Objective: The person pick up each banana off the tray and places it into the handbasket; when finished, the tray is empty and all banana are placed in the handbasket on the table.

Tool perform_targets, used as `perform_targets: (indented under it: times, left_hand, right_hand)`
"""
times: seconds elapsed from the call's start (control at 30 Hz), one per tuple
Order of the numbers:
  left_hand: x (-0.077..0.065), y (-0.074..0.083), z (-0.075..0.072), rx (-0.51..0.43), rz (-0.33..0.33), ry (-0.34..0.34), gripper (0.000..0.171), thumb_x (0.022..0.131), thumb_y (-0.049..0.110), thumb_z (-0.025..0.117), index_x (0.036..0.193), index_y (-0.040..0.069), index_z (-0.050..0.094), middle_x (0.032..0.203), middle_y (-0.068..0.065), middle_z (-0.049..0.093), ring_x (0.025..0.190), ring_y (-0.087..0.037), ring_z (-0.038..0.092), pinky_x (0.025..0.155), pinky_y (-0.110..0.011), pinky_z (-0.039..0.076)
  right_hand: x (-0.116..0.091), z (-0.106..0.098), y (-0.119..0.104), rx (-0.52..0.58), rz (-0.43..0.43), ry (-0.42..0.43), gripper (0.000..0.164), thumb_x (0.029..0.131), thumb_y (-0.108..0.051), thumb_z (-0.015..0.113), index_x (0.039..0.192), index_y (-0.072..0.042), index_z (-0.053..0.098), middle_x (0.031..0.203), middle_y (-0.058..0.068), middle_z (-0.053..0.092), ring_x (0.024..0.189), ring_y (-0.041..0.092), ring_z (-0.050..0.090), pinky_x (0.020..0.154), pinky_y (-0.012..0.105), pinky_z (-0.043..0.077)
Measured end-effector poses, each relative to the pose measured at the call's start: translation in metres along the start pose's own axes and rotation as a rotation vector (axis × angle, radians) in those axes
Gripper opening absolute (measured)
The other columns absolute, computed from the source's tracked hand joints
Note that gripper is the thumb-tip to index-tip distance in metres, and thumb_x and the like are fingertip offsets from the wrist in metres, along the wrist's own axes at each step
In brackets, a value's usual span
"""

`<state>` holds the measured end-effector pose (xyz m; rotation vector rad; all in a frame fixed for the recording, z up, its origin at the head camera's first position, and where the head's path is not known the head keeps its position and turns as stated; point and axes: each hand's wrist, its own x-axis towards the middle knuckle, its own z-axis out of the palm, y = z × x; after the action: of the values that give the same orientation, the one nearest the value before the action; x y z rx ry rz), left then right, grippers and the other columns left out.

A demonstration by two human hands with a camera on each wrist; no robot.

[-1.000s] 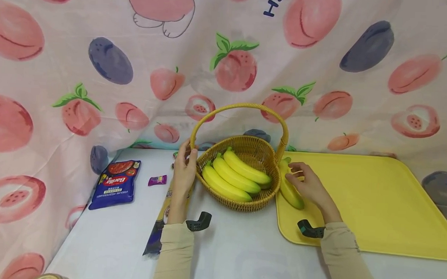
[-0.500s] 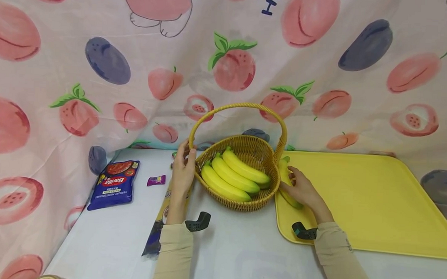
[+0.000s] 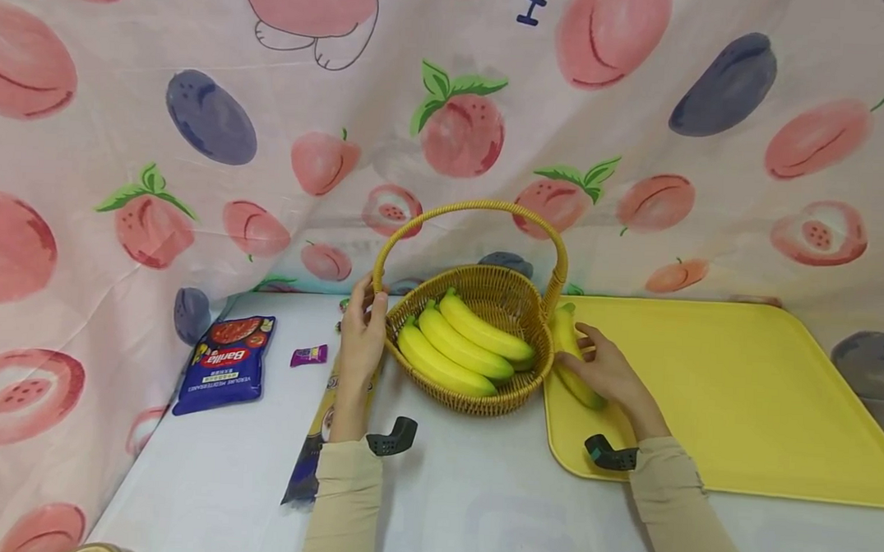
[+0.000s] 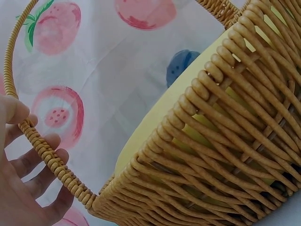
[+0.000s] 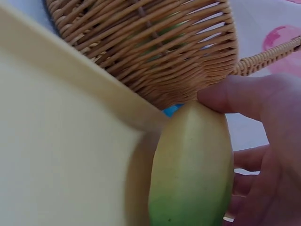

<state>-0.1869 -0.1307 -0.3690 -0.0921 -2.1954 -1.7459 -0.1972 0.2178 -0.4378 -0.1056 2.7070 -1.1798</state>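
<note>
A wicker basket [image 3: 510,404] with a tall arched handle stands mid-table, and several yellow bananas [image 3: 477,327] lie inside it. At the basket's left side my left hand [image 3: 363,330] holds the base of the handle; the left wrist view shows thumb and fingers [image 4: 42,181] around the woven handle [image 4: 47,153]. Right of the basket, one banana [image 3: 574,372] is at the left edge of the yellow tray [image 3: 718,403]. My right hand [image 3: 604,369] grips this banana, thumb on one side and fingers on the other, its green tip [image 5: 188,207] towards the wrist camera.
A blue Barilla pouch [image 3: 226,365] and a small purple packet [image 3: 309,355] lie on the left of the white table [image 3: 476,508]. A long package [image 3: 316,443] sits partly under my left forearm. A fruit-print cloth [image 3: 270,137] hangs behind. A round lid [image 3: 100,550] shows at bottom left.
My right hand has moved left onto the banana beside the basket and its fingers have closed around it. My left hand stays at the basket handle.
</note>
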Motion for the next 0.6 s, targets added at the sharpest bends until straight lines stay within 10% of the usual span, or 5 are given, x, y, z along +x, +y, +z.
perform_targets:
  times: [0.6]
  left_hand:
    - [0.008, -0.029, 0.001, 0.016, 0.035, 0.026, 0.039, 0.100, 0.025, 0.044, 0.138, 0.018, 0.044, 0.125, -0.012, 0.055, 0.121, -0.021, 0.049, 0.107, -0.045, 0.039]
  right_hand:
    - [-0.020, -0.015, -0.008, 0.039, -0.037, 0.017, 0.078, 0.091, -0.046, 0.056, 0.150, -0.008, 0.021, 0.137, 0.023, 0.043, 0.116, 0.037, 0.047, 0.089, 0.047, 0.045]
